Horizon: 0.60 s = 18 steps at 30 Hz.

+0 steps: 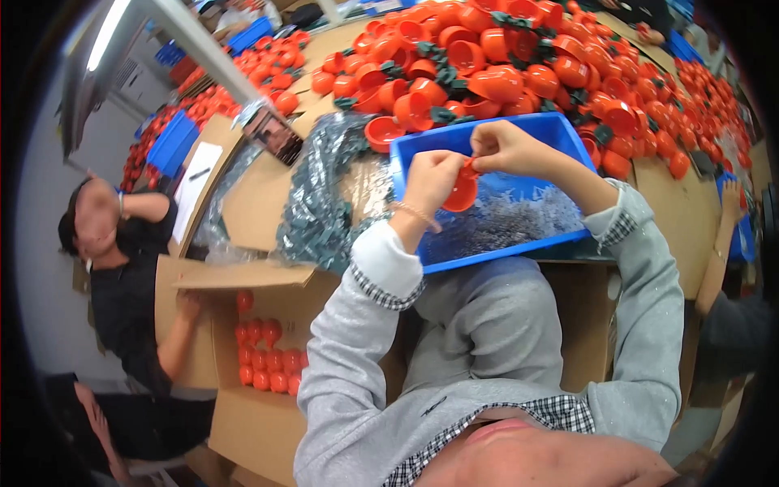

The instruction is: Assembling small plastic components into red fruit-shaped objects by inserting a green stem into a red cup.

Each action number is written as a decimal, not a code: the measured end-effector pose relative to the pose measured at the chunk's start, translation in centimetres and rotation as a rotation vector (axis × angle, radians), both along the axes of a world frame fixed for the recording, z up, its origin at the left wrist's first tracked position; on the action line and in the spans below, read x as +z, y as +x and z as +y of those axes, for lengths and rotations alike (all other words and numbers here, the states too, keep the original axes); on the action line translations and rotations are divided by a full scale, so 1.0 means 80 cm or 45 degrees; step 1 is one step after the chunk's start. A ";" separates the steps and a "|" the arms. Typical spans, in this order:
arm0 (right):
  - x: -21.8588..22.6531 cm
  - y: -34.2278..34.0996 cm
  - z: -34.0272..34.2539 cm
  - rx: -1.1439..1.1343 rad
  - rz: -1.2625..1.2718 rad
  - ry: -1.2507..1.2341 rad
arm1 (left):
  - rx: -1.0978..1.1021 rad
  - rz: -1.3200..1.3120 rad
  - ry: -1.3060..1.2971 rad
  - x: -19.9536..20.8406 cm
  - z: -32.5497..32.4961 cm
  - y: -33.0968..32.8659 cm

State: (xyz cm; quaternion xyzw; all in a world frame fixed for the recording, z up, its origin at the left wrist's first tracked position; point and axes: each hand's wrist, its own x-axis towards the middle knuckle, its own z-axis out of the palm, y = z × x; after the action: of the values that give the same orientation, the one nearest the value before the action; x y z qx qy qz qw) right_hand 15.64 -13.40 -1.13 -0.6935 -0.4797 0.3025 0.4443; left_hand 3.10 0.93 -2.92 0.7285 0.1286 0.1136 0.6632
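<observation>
Over a blue tray (572,134), my left hand (432,183) grips an orange-red plastic cup-shaped piece (462,195) by its upper edge. The piece hangs with its round hollow side visible. My right hand (507,148) is closed in a pinch at the top of the same piece, its fingertips close to the left hand's. Whatever lies between those right fingertips is too small to make out. Many tiny greyish pieces (519,223) lie loose in the tray, which rests at my lap.
Beyond the tray rises a big heap of orange-red cup pieces (495,81) with dark green parts. To the left are a clear bag of dark green parts (320,195) and an open carton (251,422) with orange-red balls (272,359). A person (122,268) is at far left.
</observation>
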 end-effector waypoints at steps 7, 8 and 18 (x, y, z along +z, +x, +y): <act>0.046 0.012 -0.019 0.004 0.515 0.014 | -0.436 -0.128 -0.132 0.026 -0.011 -0.019; 0.051 0.007 -0.012 0.016 0.509 0.003 | -0.552 -0.051 0.020 0.026 -0.009 -0.020; 0.059 -0.136 0.181 0.353 -1.159 -0.317 | -0.588 0.250 0.962 0.015 -0.013 -0.028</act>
State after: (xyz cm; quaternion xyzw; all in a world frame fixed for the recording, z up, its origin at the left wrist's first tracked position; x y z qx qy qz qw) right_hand 4.74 1.10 3.61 -0.7326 -0.6734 0.0800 0.0589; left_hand 0.87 -0.12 -1.75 0.9364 -0.0253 -0.0679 0.3434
